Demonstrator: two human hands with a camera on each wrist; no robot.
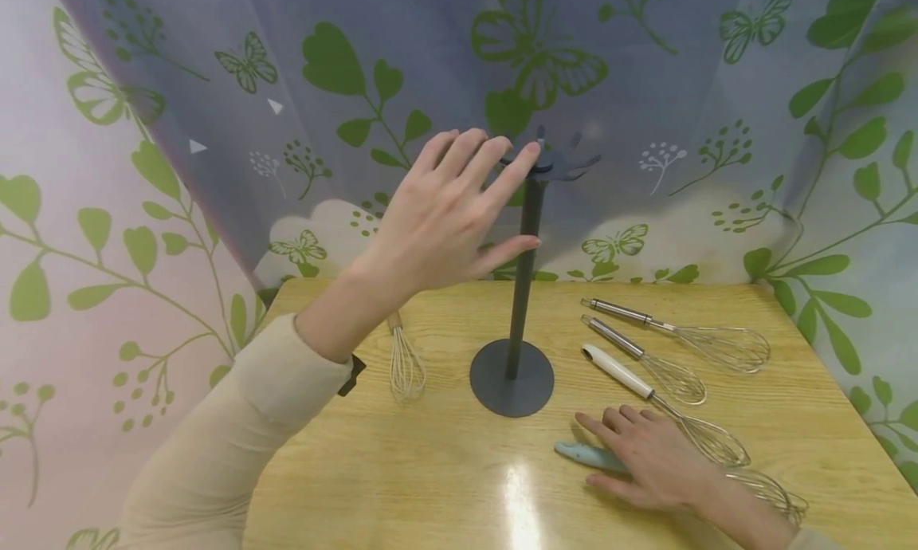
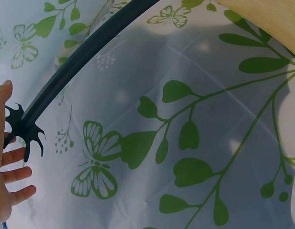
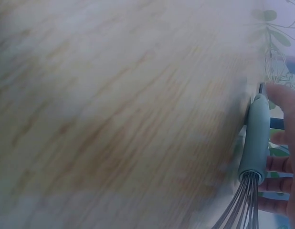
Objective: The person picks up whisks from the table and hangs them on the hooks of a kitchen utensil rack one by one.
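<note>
A dark grey stand (image 1: 527,279) with a round base and a ring of hooks (image 1: 574,166) on top stands mid-table. My left hand (image 1: 448,203) reaches to its top, fingers outstretched at the hooks and thumb overlapping the pole in the head view. In the left wrist view the fingers (image 2: 17,174) spread beside the hooks. My right hand (image 1: 656,458) lies over a whisk with a light blue handle (image 1: 590,455), thumb and fingers extended on either side of it. The right wrist view shows that blue handle (image 3: 256,136) next to the fingers, its wires running downward.
Right of the stand lie a white-handled whisk (image 1: 620,371) and two metal-handled whisks (image 1: 622,339). Another whisk (image 1: 406,363) with a wooden handle lies to the left, partly behind my left arm. A patterned curtain (image 1: 445,48) hangs behind the wooden table (image 1: 402,470).
</note>
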